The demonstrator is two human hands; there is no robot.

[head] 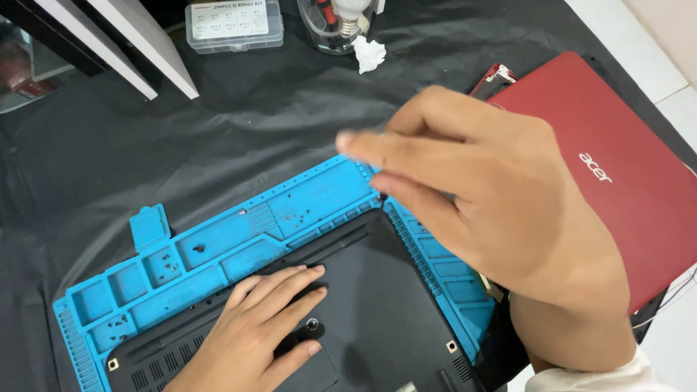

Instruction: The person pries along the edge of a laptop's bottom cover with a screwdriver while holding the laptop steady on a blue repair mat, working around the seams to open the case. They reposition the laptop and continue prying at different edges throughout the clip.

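Pinched together, thumb and fingertips of the right hand (501,210) seem to hold a tiny dark screw, blurred, just above the blue mat (239,239) and its screw trays. Left hand (258,327) lies spread flat on the black laptop base (377,312), steadying it. Judging by this, screw removal is underway; the next move calls for a careful drop into a tray

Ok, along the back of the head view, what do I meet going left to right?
Slanted white panels → clear plastic parts box → clear container → crumpled white paper → red laptop lid.
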